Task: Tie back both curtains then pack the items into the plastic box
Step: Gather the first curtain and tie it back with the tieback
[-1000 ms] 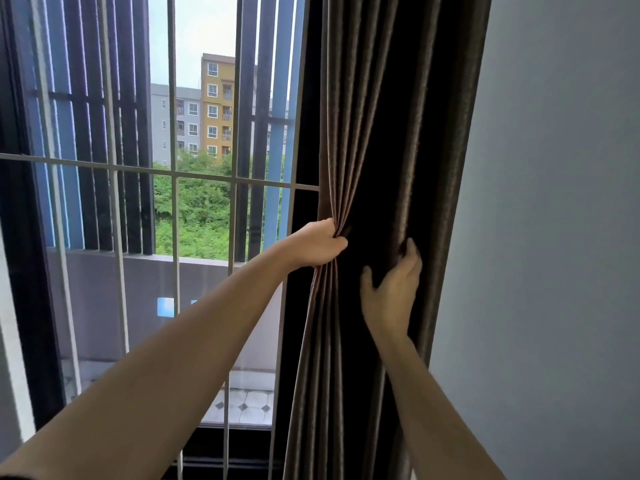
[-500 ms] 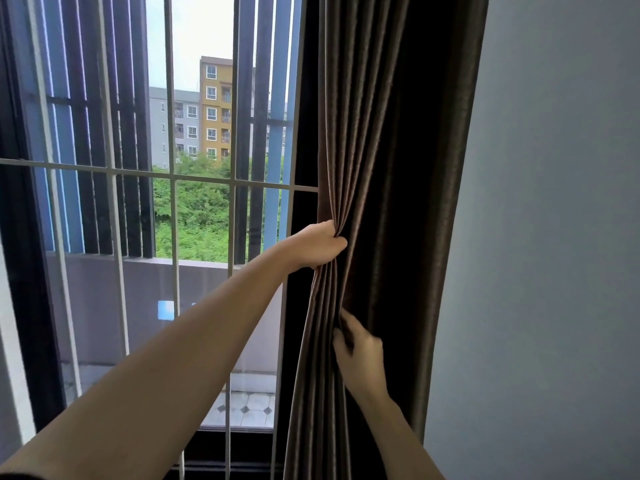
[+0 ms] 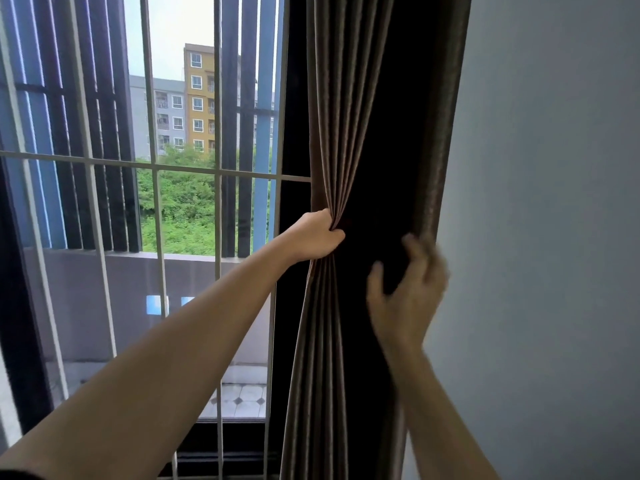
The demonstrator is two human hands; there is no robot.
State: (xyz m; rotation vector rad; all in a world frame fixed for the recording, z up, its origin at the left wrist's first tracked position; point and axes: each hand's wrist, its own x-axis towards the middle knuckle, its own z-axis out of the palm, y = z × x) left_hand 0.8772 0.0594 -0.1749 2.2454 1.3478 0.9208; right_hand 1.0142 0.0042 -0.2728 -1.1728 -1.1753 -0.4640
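A dark brown pleated curtain (image 3: 349, 109) hangs at the right side of the window, next to the wall. My left hand (image 3: 317, 237) is clenched on the curtain's left folds at mid height and bunches them together. My right hand (image 3: 407, 292) is blurred with motion at the curtain's right edge, with its fingers spread and curled around that edge. No tie-back, plastic box or second curtain is in view.
A window with white metal bars (image 3: 152, 188) fills the left half, and a balcony and buildings lie beyond it. A plain grey wall (image 3: 554, 237) stands directly to the right of the curtain.
My right hand dropped to the lower front folds, then rose and moved right to the curtain's wall-side edge. My left hand has kept its hold on the gathered folds.
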